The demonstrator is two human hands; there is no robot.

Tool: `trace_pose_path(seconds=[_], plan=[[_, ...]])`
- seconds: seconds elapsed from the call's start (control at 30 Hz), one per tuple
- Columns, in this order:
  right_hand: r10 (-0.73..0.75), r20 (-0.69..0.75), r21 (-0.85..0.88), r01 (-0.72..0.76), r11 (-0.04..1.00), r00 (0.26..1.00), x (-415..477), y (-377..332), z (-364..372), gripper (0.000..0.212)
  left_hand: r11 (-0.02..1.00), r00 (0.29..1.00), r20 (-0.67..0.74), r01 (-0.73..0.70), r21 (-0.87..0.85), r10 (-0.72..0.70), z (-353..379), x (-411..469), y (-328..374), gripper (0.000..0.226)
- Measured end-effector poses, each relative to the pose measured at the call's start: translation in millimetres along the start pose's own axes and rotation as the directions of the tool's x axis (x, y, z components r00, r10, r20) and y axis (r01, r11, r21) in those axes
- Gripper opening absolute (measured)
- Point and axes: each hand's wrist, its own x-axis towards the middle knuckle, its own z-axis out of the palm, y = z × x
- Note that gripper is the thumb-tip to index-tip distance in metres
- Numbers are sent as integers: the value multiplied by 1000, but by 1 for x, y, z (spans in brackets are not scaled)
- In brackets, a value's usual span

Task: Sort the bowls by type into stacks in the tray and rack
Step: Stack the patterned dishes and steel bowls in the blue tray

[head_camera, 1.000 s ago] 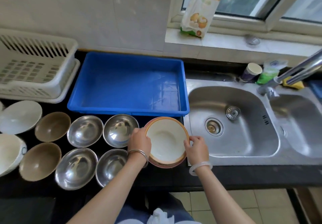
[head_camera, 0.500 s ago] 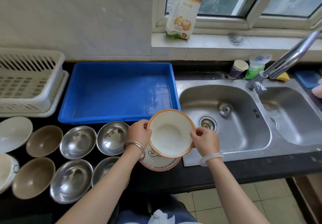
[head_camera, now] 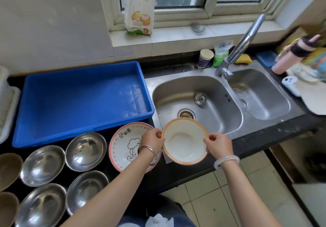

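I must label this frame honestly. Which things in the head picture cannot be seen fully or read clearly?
- Pink-rimmed bowl: the left hand and wrist cover its right part.
- Brown bowls: cut by the left edge.
- White rack: mostly outside the left edge.
- Items at the far right: blurred, unidentifiable.
- Orange-rimmed bowl, underside: hidden; both hands, including the right hand, grip its rim.

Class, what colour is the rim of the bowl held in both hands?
Orange rim on the held bowl, white inside; head view.

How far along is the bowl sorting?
Barely begun: the blue tray is empty. In hand: both hands, left and right, hold an orange-rimmed bowl. Left: the cartoon bowl, steel bowls and brown bowls on the counter.
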Motion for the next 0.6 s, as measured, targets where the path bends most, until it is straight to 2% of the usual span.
trace_pose_path(seconds=[0.03,0.1,0.27,0.6], plan=[[6,7,-17,-6,1000,1000,-1,1,3,16,1000,1000,2,-3,13,3,0,-1,-4,22],[202,-97,29,-200,979,975,-5,63,-34,16,990,984,174,-60,127,37,70,-8,17,20],[179,-53,41,-177,983,982,-1,78,-20,21,993,985,173,-14,119,-7,69,-10,15,19],[182,-58,66,-179,982,982,5,86,-12,12,992,985,172,-44,115,24,70,-3,10,22]])
